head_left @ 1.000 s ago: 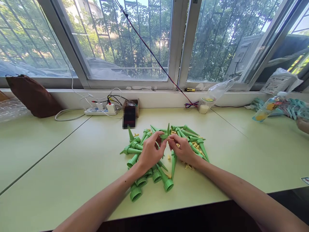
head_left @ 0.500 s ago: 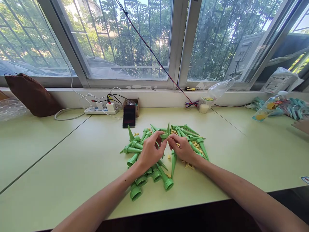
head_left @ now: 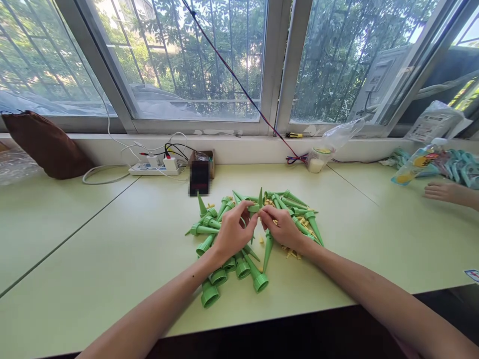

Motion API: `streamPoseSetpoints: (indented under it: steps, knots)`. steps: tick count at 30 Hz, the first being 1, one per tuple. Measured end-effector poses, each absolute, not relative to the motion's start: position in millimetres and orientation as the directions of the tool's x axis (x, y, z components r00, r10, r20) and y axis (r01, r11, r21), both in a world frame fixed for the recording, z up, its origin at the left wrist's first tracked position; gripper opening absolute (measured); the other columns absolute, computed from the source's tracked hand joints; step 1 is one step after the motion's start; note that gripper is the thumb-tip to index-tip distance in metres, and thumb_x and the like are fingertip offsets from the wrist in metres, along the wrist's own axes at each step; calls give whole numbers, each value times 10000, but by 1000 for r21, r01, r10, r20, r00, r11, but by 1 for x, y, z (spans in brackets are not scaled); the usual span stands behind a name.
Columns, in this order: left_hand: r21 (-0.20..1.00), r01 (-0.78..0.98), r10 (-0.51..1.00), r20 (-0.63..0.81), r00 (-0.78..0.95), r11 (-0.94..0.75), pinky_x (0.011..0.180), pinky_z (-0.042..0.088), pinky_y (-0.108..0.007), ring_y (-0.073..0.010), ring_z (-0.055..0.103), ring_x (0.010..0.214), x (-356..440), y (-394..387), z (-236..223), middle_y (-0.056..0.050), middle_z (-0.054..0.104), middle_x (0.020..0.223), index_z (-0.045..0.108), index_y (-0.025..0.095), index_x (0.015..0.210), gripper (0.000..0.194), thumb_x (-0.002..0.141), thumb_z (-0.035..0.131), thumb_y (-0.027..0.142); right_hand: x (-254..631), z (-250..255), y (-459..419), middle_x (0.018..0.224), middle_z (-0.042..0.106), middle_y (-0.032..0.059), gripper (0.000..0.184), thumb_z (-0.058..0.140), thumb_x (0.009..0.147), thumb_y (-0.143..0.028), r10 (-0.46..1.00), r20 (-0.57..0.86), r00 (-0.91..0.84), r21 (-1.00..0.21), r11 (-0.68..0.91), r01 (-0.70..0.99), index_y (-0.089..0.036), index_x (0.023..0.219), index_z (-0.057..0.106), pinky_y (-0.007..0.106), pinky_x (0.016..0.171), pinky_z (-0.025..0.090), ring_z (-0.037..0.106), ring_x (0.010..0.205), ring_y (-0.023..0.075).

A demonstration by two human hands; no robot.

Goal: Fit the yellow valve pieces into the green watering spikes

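Note:
My left hand (head_left: 236,228) is closed around a green plastic watering spike (head_left: 253,208), its wide ribbed cap up between thumb and fingers. Against the side of that spike, my right hand (head_left: 280,225) is pinched; whatever lies between its fingertips is too small and hidden to name. Around and under both hands spreads a pile of green watering spikes (head_left: 260,282), with hollow caps and long tapered points. Small yellow plastic pieces (head_left: 294,253) lie among them, mostly beneath and to the right of my right hand.
A power strip (head_left: 154,169) with plugs and a small box with a dark blurred device (head_left: 199,177) stand by the sill. Farther right are a plastic bag with a jar (head_left: 317,160) and a drink pouch (head_left: 418,161). Another person's hand (head_left: 447,193) rests at the right edge.
My hands keep nearly the same hold at the spike. The view has shifted very slightly. At the right edge, the other person's hand has come farther into view.

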State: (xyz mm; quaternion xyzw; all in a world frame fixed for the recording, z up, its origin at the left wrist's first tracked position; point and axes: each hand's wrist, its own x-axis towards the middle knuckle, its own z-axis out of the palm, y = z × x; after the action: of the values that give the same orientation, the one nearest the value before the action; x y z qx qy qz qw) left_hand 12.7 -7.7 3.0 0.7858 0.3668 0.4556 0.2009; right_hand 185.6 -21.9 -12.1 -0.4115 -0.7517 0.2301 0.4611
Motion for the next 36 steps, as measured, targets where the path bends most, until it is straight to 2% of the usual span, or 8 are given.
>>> streamPoseSetpoints:
  steps: [36]
  knots:
    - [640, 391, 749, 580, 319, -662, 563, 487, -214, -109, 573, 595, 13, -6, 0, 32, 577, 681, 589, 193, 1044, 175, 892, 601, 280, 186, -13, -21, 636, 546, -19, 377, 407, 1036, -425, 832, 503, -232, -724, 553, 412, -210, 739, 496, 281, 588, 392, 475, 563, 131]
